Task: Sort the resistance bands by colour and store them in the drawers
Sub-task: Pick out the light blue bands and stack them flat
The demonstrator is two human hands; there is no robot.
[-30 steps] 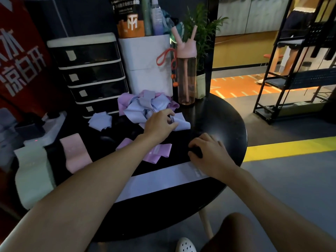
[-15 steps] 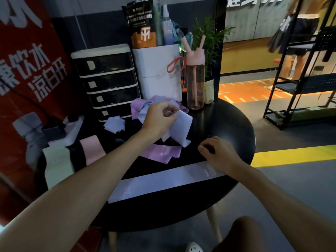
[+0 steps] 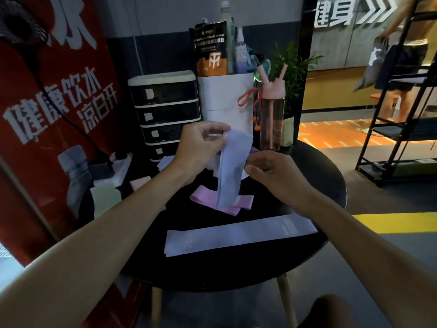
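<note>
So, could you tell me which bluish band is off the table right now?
The hanging band, pinched by the left hand above the pink band; the flat band lies along the table near its front edge.

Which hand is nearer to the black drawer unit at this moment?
Left. The left hand is just in front of the drawer unit, pinching the blue band; the right hand is farther right, close to that band's other edge.

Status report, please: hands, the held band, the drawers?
Left hand pinches blue band, held up. Right hand at its edge, grip unclear. Drawers all shut.
</note>
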